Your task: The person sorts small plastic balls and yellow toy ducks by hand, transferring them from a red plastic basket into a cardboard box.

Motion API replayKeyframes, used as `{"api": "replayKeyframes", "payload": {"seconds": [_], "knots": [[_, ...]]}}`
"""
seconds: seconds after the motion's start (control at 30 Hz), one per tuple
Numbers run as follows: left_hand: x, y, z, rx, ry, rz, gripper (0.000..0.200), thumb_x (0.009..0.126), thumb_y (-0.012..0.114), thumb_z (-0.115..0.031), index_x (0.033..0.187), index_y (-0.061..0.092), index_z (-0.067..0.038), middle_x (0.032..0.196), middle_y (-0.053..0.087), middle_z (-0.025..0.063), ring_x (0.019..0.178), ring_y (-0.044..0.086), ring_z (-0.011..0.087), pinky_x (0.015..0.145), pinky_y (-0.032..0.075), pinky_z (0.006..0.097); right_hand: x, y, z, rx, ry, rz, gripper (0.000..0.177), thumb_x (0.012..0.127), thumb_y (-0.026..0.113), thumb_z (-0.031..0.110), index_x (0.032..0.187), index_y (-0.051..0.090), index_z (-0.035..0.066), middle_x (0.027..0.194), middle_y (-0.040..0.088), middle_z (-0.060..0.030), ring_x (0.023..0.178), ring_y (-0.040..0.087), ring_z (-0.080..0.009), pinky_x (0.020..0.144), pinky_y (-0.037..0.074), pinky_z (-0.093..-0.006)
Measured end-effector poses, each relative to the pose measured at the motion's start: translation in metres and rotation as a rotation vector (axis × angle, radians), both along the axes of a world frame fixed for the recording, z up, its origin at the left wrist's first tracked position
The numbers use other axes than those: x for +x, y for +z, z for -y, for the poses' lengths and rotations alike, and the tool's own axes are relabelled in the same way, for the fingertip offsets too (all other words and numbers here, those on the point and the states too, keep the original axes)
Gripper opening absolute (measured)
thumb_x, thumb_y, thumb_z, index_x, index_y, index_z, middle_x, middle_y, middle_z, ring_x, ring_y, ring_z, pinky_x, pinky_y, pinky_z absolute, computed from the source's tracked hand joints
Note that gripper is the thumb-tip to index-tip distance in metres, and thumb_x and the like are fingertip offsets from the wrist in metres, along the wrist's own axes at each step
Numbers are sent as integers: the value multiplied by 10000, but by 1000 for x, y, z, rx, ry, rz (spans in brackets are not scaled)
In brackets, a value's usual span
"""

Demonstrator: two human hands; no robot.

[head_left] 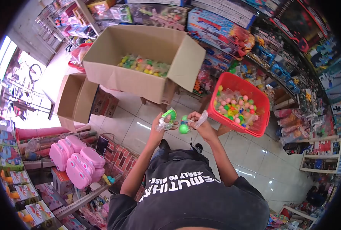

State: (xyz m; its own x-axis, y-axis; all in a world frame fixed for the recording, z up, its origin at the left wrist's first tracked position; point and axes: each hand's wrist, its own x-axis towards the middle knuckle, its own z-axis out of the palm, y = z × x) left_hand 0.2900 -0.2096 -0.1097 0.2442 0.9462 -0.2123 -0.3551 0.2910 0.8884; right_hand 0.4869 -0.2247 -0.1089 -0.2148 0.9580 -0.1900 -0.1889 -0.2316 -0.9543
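Note:
In front of my body, my left hand (pixel 157 128) is closed on a bright green rounded piece (pixel 172 114) and a crumpled clear plastic wrapper (pixel 163 125). Its exact kind is too small to make out. Close beside it, my right hand (pixel 201 125) pinches a green ball toy (pixel 184 128) with a dark band around its upper part. A clear plastic bag (pixel 202 118) sticks out from the same hand. A small gap separates the two green things.
A big open cardboard box (pixel 124 78) holding bagged colourful balls stands ahead. To the right is a red basket (pixel 237 128) of similar balls. A smaller box (pixel 68 101), pink cases (pixel 78 168) and a toy-filled shelf (pixel 293 73) surround the tiled floor (pixel 241 153).

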Motion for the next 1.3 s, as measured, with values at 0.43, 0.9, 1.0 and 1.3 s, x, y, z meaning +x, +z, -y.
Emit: {"api": "replayKeyframes", "payload": {"seconds": [0.43,0.9,1.0,1.3], "knots": [[-115,18,-46,173,172,-125,304,910,503,-303,955,503,-2,897,575,88,775,631,188,636,507,280,-77,61,-62,86,59,130,146,830,619,106,833,482,56,740,528,27,679,504,-32,599,397,-185],[-144,63,-184,394,134,-417,230,892,545,-213,906,480,8,861,583,91,764,557,126,658,458,253,-82,93,-197,278,-53,262,210,792,645,78,742,443,53,669,457,37,607,429,-33,559,379,-194],[-139,81,-226,398,137,-411,216,861,591,-150,827,444,3,781,543,93,731,484,107,661,409,267,-78,97,-233,229,-50,396,217,786,644,83,735,440,33,616,418,20,582,367,-50,541,362,-212],[-129,76,-328,401,-298,-767,292,912,506,-260,1013,401,-7,832,518,165,743,450,212,710,397,302,-71,72,-312,340,424,1027,217,729,635,115,832,498,-19,742,572,-193,745,574,-365,638,447,-384]]}}
